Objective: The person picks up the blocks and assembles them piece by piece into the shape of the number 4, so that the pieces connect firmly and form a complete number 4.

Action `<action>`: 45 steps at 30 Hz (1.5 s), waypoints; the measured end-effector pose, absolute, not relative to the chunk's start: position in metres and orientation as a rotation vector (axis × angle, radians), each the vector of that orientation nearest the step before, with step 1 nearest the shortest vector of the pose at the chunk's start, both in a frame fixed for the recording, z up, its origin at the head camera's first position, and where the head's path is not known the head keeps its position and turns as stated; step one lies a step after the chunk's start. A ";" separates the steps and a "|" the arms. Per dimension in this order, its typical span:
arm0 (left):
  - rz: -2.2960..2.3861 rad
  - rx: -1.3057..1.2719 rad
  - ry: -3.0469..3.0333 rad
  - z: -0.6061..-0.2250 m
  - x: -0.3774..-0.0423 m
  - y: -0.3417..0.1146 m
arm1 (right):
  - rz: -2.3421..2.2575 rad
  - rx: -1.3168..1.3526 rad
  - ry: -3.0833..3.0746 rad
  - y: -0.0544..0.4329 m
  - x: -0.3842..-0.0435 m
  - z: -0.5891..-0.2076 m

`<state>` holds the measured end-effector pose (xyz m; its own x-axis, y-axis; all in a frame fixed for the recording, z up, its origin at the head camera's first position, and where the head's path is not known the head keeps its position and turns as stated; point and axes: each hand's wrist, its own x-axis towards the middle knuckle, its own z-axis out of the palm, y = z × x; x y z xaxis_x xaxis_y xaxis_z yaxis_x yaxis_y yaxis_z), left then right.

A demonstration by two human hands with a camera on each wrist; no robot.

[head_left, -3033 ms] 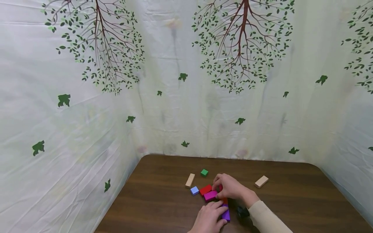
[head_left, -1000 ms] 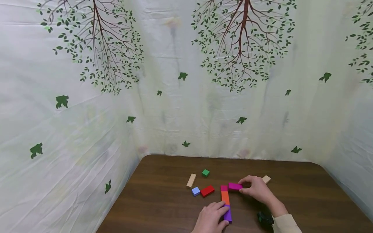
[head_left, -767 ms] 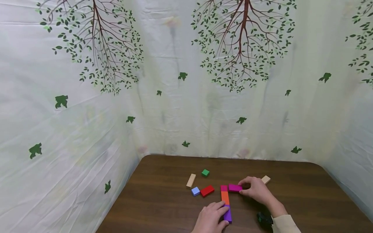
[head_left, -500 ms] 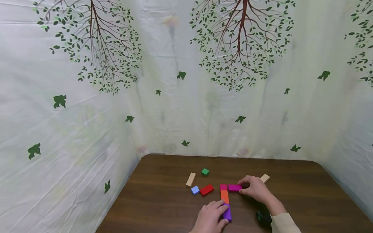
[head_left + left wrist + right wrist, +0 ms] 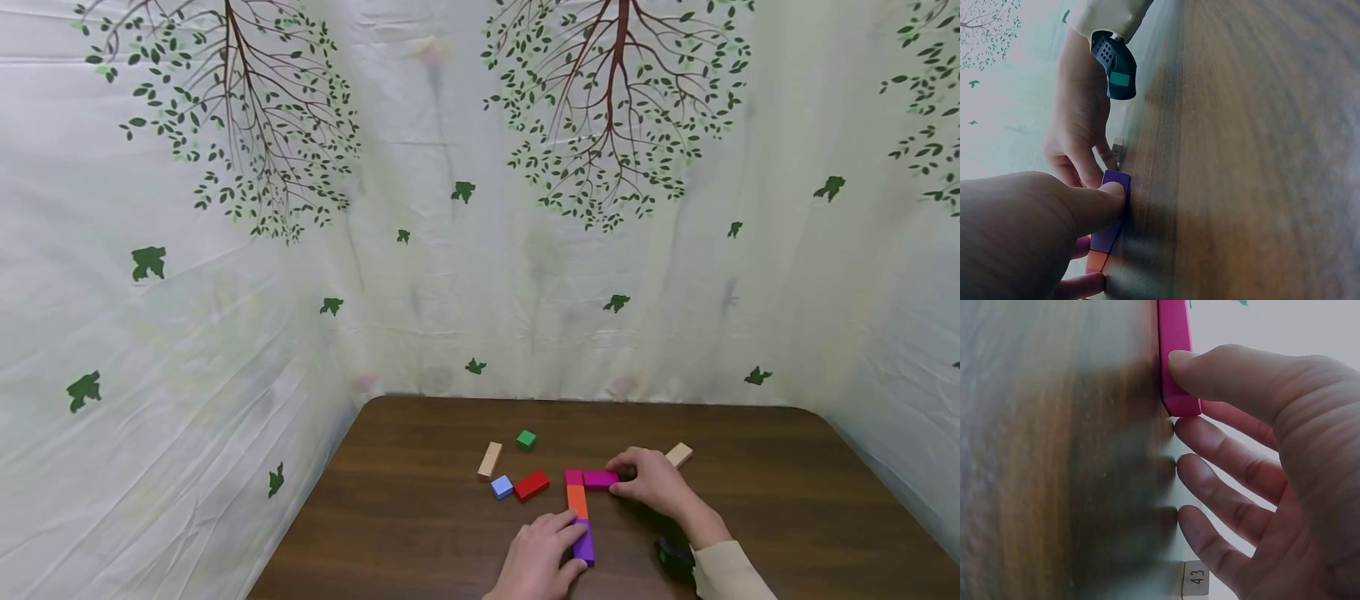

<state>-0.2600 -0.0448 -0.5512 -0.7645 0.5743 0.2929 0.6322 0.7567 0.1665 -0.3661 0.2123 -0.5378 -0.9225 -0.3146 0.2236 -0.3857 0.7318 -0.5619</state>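
Observation:
In the head view, a purple block [image 5: 583,547], an orange block [image 5: 577,502] and a small pink block [image 5: 573,477] lie end to end in a line on the table. My left hand [image 5: 534,557] grips the purple block, thumb on its near side; the fingers reach to the orange block [image 5: 1097,260] in the left wrist view. My right hand [image 5: 651,482] pinches the right end of a magenta block [image 5: 599,480], whose left end meets the pink block, at a right angle to the line. In the right wrist view, the thumb presses the magenta block's [image 5: 1175,337] side while other fingertips touch the table.
Left of the line lie a red block [image 5: 532,485] and a light blue cube [image 5: 502,487]. Behind them are a plain wooden block [image 5: 490,460] and a green block [image 5: 527,439]. Another wooden block [image 5: 679,454] sits beyond my right hand on the brown table [image 5: 405,517].
The magenta block has gone from beside the red block to the right side of the line, then slid left against the pink block. My left hand stays on the purple block.

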 end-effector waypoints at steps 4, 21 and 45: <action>-0.385 -0.952 -2.747 -0.549 -0.260 -0.044 | 0.953 0.553 -2.824 0.211 -0.365 -0.538; -0.385 -0.950 -2.733 -0.550 -0.260 -0.045 | 0.972 0.568 -2.829 0.210 -0.365 -0.535; -0.394 -0.950 -2.683 -0.550 -0.256 -0.047 | 0.953 0.241 -2.659 0.254 -0.361 -0.516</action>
<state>-0.2559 -0.0466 -0.5504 -0.7497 0.5698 0.3366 0.6425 0.7485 0.1640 -0.3609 0.2544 -0.5161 -0.9394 -0.0543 0.3386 -0.2570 0.7651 -0.5904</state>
